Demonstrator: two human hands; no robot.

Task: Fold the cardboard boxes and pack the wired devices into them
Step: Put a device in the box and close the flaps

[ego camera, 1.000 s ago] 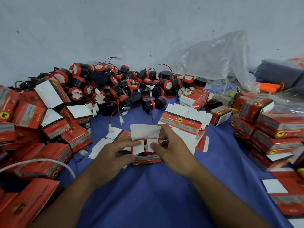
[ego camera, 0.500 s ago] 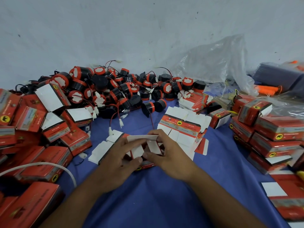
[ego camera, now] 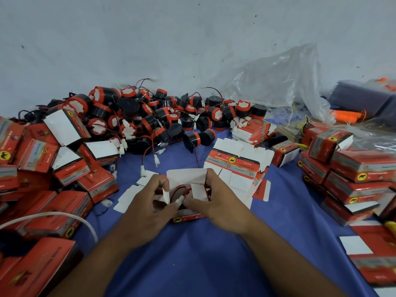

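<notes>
A small red cardboard box (ego camera: 188, 217) stands on the blue cloth (ego camera: 192, 264) in the middle, its white top flaps open. Inside it shows a round wired device (ego camera: 179, 192) with a red rim. My left hand (ego camera: 147, 209) grips the box's left side and pinches a small side flap. My right hand (ego camera: 216, 202) holds the right side, fingers on the other side flap and the big lid flap (ego camera: 186, 175). A heap of black-and-red wired devices (ego camera: 150, 118) lies at the back. Flat unfolded boxes (ego camera: 235, 166) lie just behind my right hand.
Packed and open red boxes are piled on the left (ego camera: 53, 179) and stacked on the right (ego camera: 353, 174). A crumpled clear plastic bag (ego camera: 278, 82) leans on the back wall. A white cable (ego camera: 64, 217) curves over the left boxes.
The lid flap dropped flat half a second ago and now stands up again. The side flaps have opened outward, showing the device inside. Both hands stay on the box.
</notes>
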